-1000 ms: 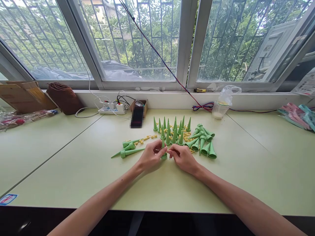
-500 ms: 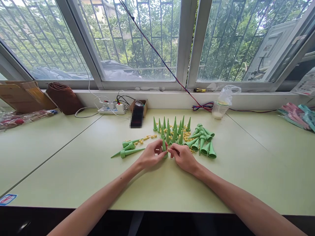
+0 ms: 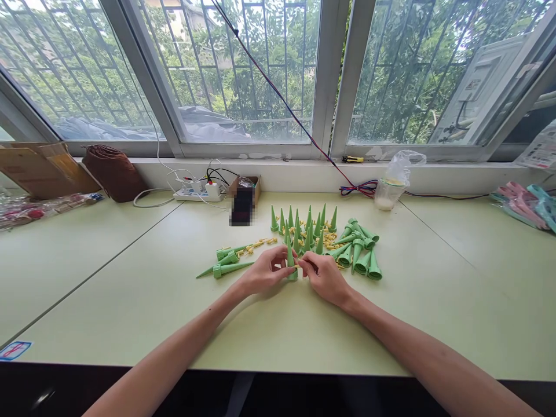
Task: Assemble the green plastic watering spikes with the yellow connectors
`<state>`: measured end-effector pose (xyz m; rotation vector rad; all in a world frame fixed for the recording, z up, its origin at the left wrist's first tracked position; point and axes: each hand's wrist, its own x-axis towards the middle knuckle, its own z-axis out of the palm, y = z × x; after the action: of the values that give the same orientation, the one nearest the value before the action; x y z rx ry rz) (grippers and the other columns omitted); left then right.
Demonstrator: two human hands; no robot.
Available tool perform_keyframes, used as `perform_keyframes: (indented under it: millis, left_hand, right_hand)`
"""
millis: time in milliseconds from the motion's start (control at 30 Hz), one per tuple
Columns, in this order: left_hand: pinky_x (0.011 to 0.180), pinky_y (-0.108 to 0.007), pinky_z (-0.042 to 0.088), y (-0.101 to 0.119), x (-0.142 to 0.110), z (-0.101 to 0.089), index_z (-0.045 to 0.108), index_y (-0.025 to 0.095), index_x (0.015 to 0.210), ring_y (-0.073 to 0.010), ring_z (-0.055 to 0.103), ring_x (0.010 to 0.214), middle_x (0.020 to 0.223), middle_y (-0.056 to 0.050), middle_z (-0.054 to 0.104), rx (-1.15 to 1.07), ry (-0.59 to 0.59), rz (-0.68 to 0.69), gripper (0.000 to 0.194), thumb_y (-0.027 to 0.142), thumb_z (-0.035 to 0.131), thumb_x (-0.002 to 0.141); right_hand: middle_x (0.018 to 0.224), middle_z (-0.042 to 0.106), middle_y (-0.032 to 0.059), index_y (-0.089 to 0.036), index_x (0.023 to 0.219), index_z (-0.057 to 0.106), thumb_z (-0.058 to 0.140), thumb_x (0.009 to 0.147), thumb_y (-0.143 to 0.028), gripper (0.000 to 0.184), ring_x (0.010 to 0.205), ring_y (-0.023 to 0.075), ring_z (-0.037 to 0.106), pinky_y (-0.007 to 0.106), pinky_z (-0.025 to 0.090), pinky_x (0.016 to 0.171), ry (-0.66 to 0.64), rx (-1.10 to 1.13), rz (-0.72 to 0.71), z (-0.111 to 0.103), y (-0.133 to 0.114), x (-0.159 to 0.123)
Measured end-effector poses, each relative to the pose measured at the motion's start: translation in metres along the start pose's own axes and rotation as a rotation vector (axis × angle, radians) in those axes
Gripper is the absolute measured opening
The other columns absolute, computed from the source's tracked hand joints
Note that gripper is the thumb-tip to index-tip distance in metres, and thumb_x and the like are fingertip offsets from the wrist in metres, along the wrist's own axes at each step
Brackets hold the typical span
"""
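Note:
My left hand (image 3: 270, 270) is closed round the lower part of an upright green plastic spike (image 3: 290, 255), which stands on the table. Between the fingertips of my right hand (image 3: 322, 274) is a small yellow plastic piece (image 3: 297, 266), its tip at the right side of that spike. Just behind my hands, several more green spikes (image 3: 308, 234) stand upright with small yellow pieces (image 3: 333, 237) scattered among them. To the right lies a pile of green spikes (image 3: 358, 249). On the left a few green spikes (image 3: 226, 263) lie on their sides beside a row of yellow pieces (image 3: 256, 245).
Along the window side are a power strip (image 3: 197, 194), a small cardboard box (image 3: 252, 188), a bundled cable (image 3: 362, 188) and a plastic cup with a bag (image 3: 388, 191). A brown roll (image 3: 113, 174) stands at left; pink and blue items (image 3: 527, 205) lie at right.
The right hand has drawn slightly away from the spike, so more of the yellow piece shows between them. The left hand keeps its hold on the spike, which has barely shifted.

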<state>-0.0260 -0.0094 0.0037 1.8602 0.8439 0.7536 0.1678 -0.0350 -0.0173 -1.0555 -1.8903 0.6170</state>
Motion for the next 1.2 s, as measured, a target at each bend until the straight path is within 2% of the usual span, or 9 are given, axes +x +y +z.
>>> perform_keyframes:
  millis: [167,400,600,800,1067,1200]
  left_hand:
    - [0.05,-0.02,0.04,0.0046,-0.0007,-0.0003,0.06,0.015,0.103,-0.0097,0.049,0.06,0.085,-0.005,0.063,-0.032,-0.018,-0.006,0.026,0.033,0.064,0.085]
    - [0.048,-0.02,0.041,0.0056,-0.0008,-0.0003,0.063,0.015,0.1,-0.0082,0.046,0.054,0.071,0.0,0.056,0.008,0.005,-0.021,0.027,0.035,0.066,0.083]
    - [0.046,-0.02,0.04,0.0049,-0.0013,-0.0002,0.063,0.015,0.098,-0.0077,0.047,0.051,0.069,0.002,0.054,-0.029,-0.016,-0.021,0.025,0.034,0.066,0.083]
    - [0.048,-0.02,0.042,0.0056,-0.0016,0.0027,0.064,0.014,0.096,-0.008,0.048,0.054,0.075,0.0,0.058,0.006,0.021,-0.006,0.024,0.033,0.067,0.082]
    - [0.065,-0.023,0.049,0.0038,-0.0042,0.0063,0.062,0.015,0.096,-0.0123,0.056,0.072,0.091,-0.005,0.063,0.008,0.028,0.005,0.018,0.028,0.064,0.084]
    - [0.064,-0.024,0.049,0.0031,-0.0038,0.0056,0.062,0.015,0.098,-0.0123,0.055,0.072,0.087,-0.004,0.062,0.029,0.038,0.01,0.019,0.028,0.063,0.084]
  right_hand:
    - [0.061,0.058,-0.0022,-0.019,0.072,0.054,0.047,0.098,-0.027,0.028,0.05,0.0104,0.045,0.022,0.034,0.053,0.002,0.007,0.002,0.0002,-0.0001,0.0001]
    - [0.06,0.057,-0.0024,-0.019,0.078,0.058,0.046,0.098,-0.03,0.025,0.049,0.0113,0.046,0.022,0.035,0.052,-0.003,0.021,0.016,0.0008,0.0012,-0.0005]
    - [0.058,0.055,-0.0029,-0.019,0.08,0.058,0.046,0.098,-0.031,0.024,0.048,0.0114,0.044,0.023,0.035,0.052,-0.006,0.015,0.02,0.0006,0.0021,-0.0004]
    - [0.057,0.054,-0.003,-0.019,0.078,0.057,0.046,0.097,-0.031,0.025,0.05,0.0116,0.045,0.023,0.034,0.053,0.002,0.009,0.03,0.0013,0.0033,-0.0005]
    - [0.055,0.05,-0.0041,-0.019,0.075,0.057,0.048,0.096,-0.031,0.025,0.048,0.0104,0.039,0.023,0.03,0.05,0.033,-0.008,0.033,0.0018,0.0022,0.0]
    - [0.054,0.048,-0.0049,-0.018,0.077,0.057,0.048,0.096,-0.034,0.026,0.047,0.01,0.038,0.023,0.028,0.049,0.03,0.005,0.044,0.0022,0.0024,0.0001]
